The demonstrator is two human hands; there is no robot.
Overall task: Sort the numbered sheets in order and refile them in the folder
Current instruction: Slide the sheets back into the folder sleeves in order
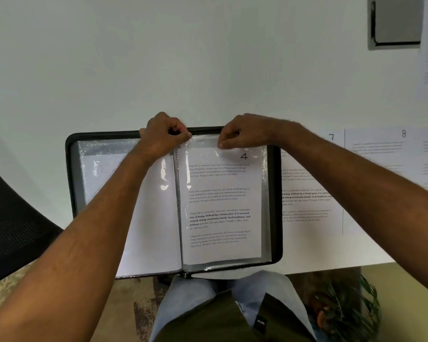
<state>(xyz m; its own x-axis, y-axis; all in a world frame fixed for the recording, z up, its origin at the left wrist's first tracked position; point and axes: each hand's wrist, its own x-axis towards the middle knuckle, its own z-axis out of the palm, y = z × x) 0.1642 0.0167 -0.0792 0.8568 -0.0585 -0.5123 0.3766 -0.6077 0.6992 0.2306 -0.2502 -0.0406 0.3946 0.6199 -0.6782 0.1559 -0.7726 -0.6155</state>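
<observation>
Your folder (173, 206) lies open on the white surface (158, 70) at its near edge, spine running straight away from you.
Sheet 4 (221, 206) sits upright in the right-hand sleeve (264, 213), long axis along the spine, its number at the far end. Your left hand (162, 137) has its fingers curled, pinching the sleeve's top edge near the spine; your right hand (242, 132) pinches that edge just beside it. Sheets 7 (309, 193) and 8 (378, 154) lie to the right.
</observation>
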